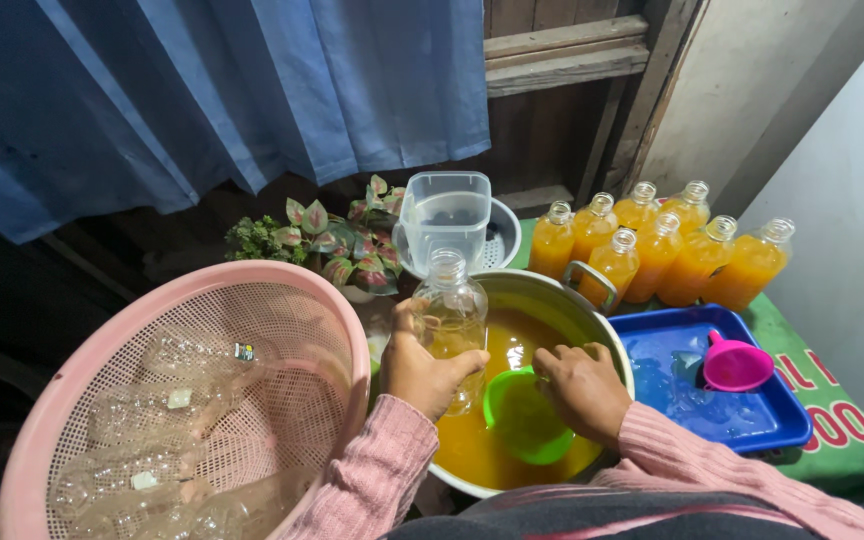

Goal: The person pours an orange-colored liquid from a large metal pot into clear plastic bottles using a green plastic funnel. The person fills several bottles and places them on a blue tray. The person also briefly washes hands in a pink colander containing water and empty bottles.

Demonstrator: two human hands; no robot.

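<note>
Left hand (422,370): grip clenched around the lower body of a clear plastic bottle (450,310), held upright and uncapped over the pot's 9 o'clock rim; a little orange liquid shows inside it.

Right hand (582,385): grip closed on a green scoop (524,415), which sits low in the orange liquid near the pot's centre. Both wrists wear pink knitted sleeves.

Metal pot (552,295): large, round, holding orange liquid; one handle at its 1 o'clock rim.

Pink mesh basket (102,350): at 9 o'clock of the pot, tilted, holding several empty clear bottles.

Clear measuring jug (444,215): at 11 o'clock of the pot, empty, with a white strainer just behind it.

Filled bottles (657,250): nine, uncapped, orange, grouped at 1 o'clock of the pot on the green-covered desk (832,440).

Blue tray (752,420): at 3 o'clock of the pot, wet, carrying a pink funnel (735,365) lying on its side.

Potted leafy plants (337,240): at 10 o'clock, below a blue curtain.
</note>
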